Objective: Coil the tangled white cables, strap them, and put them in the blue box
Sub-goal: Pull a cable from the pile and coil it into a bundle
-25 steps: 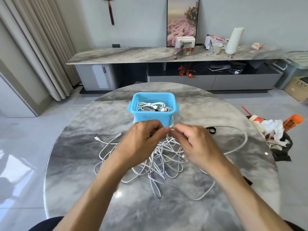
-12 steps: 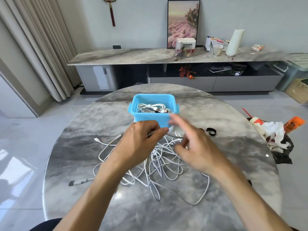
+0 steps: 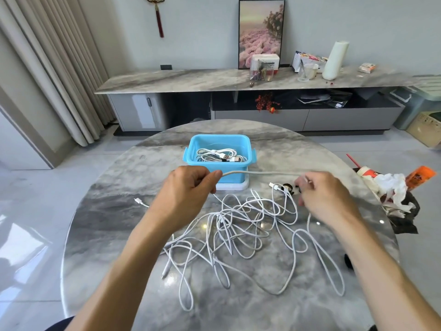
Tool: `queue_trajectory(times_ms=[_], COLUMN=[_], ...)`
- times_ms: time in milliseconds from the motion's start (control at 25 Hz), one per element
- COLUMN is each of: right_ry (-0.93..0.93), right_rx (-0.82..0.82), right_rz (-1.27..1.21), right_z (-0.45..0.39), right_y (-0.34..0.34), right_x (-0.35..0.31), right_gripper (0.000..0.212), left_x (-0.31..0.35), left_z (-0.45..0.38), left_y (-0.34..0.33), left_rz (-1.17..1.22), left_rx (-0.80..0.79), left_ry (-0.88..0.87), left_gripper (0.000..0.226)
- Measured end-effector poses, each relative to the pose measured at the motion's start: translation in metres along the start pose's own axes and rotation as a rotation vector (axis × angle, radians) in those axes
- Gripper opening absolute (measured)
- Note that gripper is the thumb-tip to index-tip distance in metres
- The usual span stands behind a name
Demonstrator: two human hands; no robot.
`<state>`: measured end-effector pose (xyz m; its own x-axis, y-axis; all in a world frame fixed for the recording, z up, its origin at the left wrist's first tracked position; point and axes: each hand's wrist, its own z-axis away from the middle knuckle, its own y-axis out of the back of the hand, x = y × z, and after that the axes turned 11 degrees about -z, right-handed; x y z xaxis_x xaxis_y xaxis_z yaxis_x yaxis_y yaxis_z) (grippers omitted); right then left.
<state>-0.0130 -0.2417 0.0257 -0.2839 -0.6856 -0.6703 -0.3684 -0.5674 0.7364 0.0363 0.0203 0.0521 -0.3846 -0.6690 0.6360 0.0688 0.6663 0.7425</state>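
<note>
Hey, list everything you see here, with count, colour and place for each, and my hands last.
blue box: one, light blue, far middle of table, coiled cables inside
tangled cables: several, white, middle of table
stretched cable: one, white, taut between both hands
black strap: one, by the right hand
table: one, grey marble, round
sideboard: one, grey, back wall
framed picture: one, pink flowers, on sideboard
paper roll: one, white, on sideboard
left hand: grip pinches cable
right hand: grip pinches cable

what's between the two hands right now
In the head view, a stretch of white cable runs taut from the left hand to the right hand, passing in front of the blue box.
</note>
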Motion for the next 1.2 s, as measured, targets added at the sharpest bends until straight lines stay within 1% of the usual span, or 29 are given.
queue_trajectory(times_ms=[40,80,120,160,200,240,280,320,360,440,520,560,640,720,840,920,1000,1040,1120,1200], right_ry=[0.052,0.123,0.212,0.323,0.411,0.429,0.389,0.304,0.2,0.035,-0.061,-0.101,-0.169,-0.2,-0.165,-0.137,-0.124,-0.118,-0.1,-0.13], right_rx=[-0.125,-0.224,-0.266,-0.276,-0.266,-0.263,-0.286,-0.317,-0.35,-0.411,-0.477,-0.495,-0.494,-0.458,-0.405,-0.341,-0.303,-0.322,-0.396,-0.432], right_rz=[0.029,-0.004,-0.082,-0.174,-0.236,-0.299,-0.424,-0.59,-0.775,-1.072,-1.264,-1.344,-1.471,-1.5,-1.432,-1.373,-1.347,-1.331,-1.305,-1.355], right_z=[0.005,0.011,0.017,0.022,0.025,0.029,0.031,0.033,0.036,0.04,0.044,0.046,0.047,0.045,0.042,0.039,0.037,0.035,0.036,0.037], right_y=[-0.002,-0.004,-0.005,-0.009,-0.016,-0.023,-0.028,-0.032,-0.032,-0.026,-0.024,-0.024,-0.025,-0.023,-0.021,-0.019,-0.017,-0.016,-0.016,-0.019], right_x=[-0.003,-0.006,-0.012,-0.019,-0.023,-0.028,-0.032,-0.037,-0.042,-0.049,-0.054,-0.056,-0.057,-0.056,-0.052,-0.049,-0.046,-0.044,-0.045,-0.048], right_gripper=[0.042,0.06,0.066,0.058,0.039,0.018,0.01,0.013,0.015,0.013,0.013,0.014,0.017,0.015,0.007,0.004,0.007,0.01,0.017,0.023], left_x=[0.001,0.001,0.001,0.002,0.005,0.007,0.011,0.014,0.018,0.024,0.028,0.031,0.036,0.039,0.036,0.034,0.035,0.036,0.036,0.037], left_z=[0.001,0.002,0.003,0.004,0.005,0.005,0.006,0.007,0.009,0.012,0.015,0.016,0.02,0.023,0.021,0.018,0.017,0.018,0.021,0.024], left_y=[-0.002,-0.005,-0.007,-0.008,-0.01,-0.011,-0.012,-0.012,-0.013,-0.018,-0.027,-0.032,-0.038,-0.042,-0.045,-0.045,-0.042,-0.042,-0.045,-0.049], left_rz=[-0.017,-0.015,0.008,0.065,0.164,0.288,0.408,0.502,0.561,0.639,0.682,0.71,0.777,0.756,0.683,0.814,0.985,0.999,0.917,0.836], left_rx=[0.0,-0.009,-0.03,-0.071,-0.125,-0.177,-0.221,-0.246,-0.247,-0.186,-0.098,-0.086,-0.131,-0.173,-0.269,-0.363,-0.447,-0.468,-0.471,-0.475], left_ry=[-0.008,-0.014,-0.021,-0.033,-0.041,-0.041,-0.036,-0.03,-0.026,-0.011,0.046,0.083,0.115,0.142,0.292,0.355,0.36,0.346,0.308,0.273], left_gripper=[0.04,0.039,0.038,0.037,0.035,0.032,0.029,0.027,0.025,0.026,0.029,0.03,0.03,0.031,0.041,0.043,0.038,0.035,0.028,0.029])
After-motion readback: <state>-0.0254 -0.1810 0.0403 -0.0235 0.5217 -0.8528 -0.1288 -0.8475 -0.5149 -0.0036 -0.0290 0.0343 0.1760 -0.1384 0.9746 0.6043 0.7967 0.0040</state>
